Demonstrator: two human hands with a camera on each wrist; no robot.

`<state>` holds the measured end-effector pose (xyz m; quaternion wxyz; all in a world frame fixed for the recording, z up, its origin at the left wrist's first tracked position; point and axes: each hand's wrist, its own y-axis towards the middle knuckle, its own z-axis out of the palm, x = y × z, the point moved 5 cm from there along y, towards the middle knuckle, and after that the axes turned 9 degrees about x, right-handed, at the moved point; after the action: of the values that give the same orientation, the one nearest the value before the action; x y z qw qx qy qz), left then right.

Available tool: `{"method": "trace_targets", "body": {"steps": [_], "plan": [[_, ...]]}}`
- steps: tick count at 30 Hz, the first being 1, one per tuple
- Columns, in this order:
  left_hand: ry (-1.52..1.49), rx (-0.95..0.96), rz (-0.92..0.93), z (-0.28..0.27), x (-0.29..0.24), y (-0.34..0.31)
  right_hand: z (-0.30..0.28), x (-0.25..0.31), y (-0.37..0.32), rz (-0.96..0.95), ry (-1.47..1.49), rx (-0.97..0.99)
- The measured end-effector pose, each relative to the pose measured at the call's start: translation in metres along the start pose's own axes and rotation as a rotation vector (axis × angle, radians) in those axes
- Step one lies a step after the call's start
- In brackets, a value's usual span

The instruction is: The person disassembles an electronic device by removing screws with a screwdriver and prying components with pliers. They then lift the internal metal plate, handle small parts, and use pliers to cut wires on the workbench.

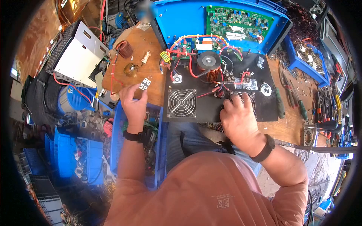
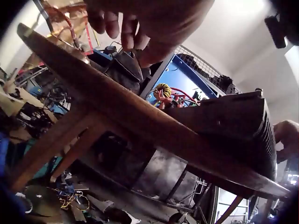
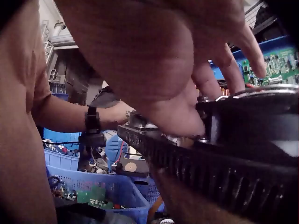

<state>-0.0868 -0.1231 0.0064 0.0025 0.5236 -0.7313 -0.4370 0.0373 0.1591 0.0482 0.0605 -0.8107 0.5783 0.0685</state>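
On the left, my left hand (image 1: 134, 105) pinches a small silvery plate with holes (image 1: 144, 83) by its lower corner, above the wooden table. In the left wrist view, that hand's fingers (image 2: 128, 35) point down over the table edge. My right hand (image 1: 239, 116) lies over the right fan grille (image 1: 252, 98) of the black panel (image 1: 211, 116), partly hiding it. In the right wrist view, its fingers (image 3: 224, 70) are spread and bent downward, with the thumb low beside small screws at the fan's corner. Wires and a copper-wound coil (image 1: 209, 67) stand just beyond it.
The blue casing (image 1: 181, 22) carrying a green circuit board (image 1: 237, 24) rises behind the panel. A loose copper coil (image 1: 124, 49) lies on the table (image 1: 154, 69) at left. Screwdrivers and pliers (image 1: 288, 90) lie at right. A blue crate (image 1: 161, 150) stands below the left table edge.
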Motion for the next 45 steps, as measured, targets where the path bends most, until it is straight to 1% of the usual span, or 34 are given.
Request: {"method": "trace_targets", "body": {"steps": [1,4,7,8,12,13,15,18,21,22,25,26,29,31,33,35,37,40,44,45], "plan": [[-0.003,0.006,-0.006,0.000,-0.001,0.000,-0.001,-0.002,0.000,0.009,0.030,0.010],[-0.029,0.021,-0.025,0.002,0.005,-0.003,-0.015,-0.010,-0.008,-0.027,0.134,-0.199],[-0.004,0.029,-0.005,0.003,0.002,-0.003,-0.021,-0.026,-0.015,-0.026,0.314,-0.279],[0.014,0.028,0.010,0.003,0.000,-0.002,-0.022,-0.031,-0.018,-0.012,0.275,-0.341],[0.023,0.046,0.007,0.009,0.004,-0.003,-0.034,-0.049,-0.039,0.117,0.376,-0.469],[0.027,0.066,0.012,0.009,0.004,-0.001,-0.033,-0.055,-0.045,0.141,0.393,-0.476],[0.026,0.026,0.033,0.005,-0.003,0.000,-0.027,-0.064,-0.057,0.173,0.455,-0.509],[-0.113,0.026,-0.057,-0.005,-0.011,0.002,-0.026,-0.068,-0.072,0.231,0.511,-0.508],[-0.392,0.059,-0.286,-0.016,-0.019,0.001,-0.019,-0.071,-0.082,0.273,0.572,-0.500],[-0.461,0.081,-0.332,-0.020,-0.026,0.000,-0.015,-0.071,-0.084,0.285,0.591,-0.492],[-0.316,0.054,0.045,-0.041,-0.082,0.007,-0.015,-0.067,-0.084,0.217,0.609,-0.511],[-0.219,0.040,0.245,-0.047,-0.105,0.008,-0.017,-0.064,-0.083,0.208,0.632,-0.517],[-0.059,-0.008,0.542,-0.056,-0.151,0.005,-0.023,-0.061,-0.085,0.183,0.668,-0.547],[-0.003,-0.002,0.620,-0.056,-0.168,0.000,-0.023,-0.060,-0.089,0.176,0.684,-0.569],[-0.020,-0.004,0.702,-0.055,-0.182,-0.006,-0.024,-0.061,-0.093,0.159,0.693,-0.579],[-0.028,0.058,0.769,-0.050,-0.190,-0.010,-0.028,-0.060,-0.096,0.124,0.717,-0.603],[-0.053,0.070,0.858,-0.049,-0.202,-0.012,-0.034,-0.059,-0.097,0.104,0.755,-0.603],[-0.093,0.103,1.003,-0.046,-0.219,-0.015,-0.040,-0.057,-0.093,0.021,0.831,-0.624],[-0.098,0.121,1.073,-0.045,-0.232,-0.018,-0.054,-0.050,-0.089,-0.017,0.877,-0.698],[-0.102,0.123,1.077,-0.044,-0.235,-0.019,-0.057,-0.048,-0.090,-0.022,0.849,-0.737]]}}
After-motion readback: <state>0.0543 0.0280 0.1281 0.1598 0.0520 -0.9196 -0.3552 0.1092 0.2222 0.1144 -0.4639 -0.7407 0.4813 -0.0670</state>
